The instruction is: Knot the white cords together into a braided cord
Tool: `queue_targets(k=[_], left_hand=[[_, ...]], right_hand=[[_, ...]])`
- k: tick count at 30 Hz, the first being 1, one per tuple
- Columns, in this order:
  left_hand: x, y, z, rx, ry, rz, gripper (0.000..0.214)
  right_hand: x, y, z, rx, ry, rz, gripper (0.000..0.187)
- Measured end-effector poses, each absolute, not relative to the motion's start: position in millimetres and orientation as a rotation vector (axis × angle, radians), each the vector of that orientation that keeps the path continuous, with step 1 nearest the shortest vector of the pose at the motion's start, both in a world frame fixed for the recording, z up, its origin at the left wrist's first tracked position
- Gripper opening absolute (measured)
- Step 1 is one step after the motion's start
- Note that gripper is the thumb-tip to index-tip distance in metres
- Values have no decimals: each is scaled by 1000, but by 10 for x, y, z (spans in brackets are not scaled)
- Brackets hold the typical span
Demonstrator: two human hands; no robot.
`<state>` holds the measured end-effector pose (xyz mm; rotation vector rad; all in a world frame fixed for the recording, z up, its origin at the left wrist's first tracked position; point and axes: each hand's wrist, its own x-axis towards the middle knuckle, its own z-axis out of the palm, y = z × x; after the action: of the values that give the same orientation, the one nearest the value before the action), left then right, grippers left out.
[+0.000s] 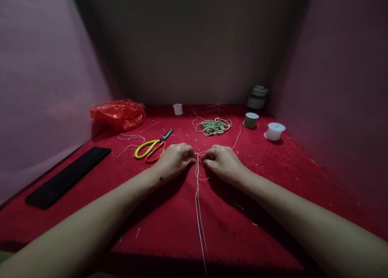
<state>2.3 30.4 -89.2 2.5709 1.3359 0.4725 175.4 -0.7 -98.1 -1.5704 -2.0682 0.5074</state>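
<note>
Pale cords (197, 197) run down the middle of the red cloth and hang over its front edge. At their upper end, my left hand (178, 159) pinches a thin cord from the left side, its fingers closed. Facing it across a small gap, my right hand (222, 161) also has its fingers closed on thin cord, which stretches between the two hands. A small loop of cord curls below, near the right fingertips. Scissors (156, 145) with one yellow and one orange handle lie beside my left hand, blades pointing away. My fingers hide part of the knot area.
Behind the hands lies a heap of green and white braided cord (214, 127). White spools (274, 131), an olive thread spool (251, 120) and a jar (257, 97) stand right. At left are a red plastic bag (119, 114) and a black flat bar (69, 176). Cord scraps are scattered around.
</note>
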Motion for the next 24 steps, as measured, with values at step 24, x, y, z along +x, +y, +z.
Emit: queue_targets(k=[24], left_hand=[[136,-74,-679,2610,1370,117,42]], right_hand=[[1767,109,-989,-1498,-1803,634,13]])
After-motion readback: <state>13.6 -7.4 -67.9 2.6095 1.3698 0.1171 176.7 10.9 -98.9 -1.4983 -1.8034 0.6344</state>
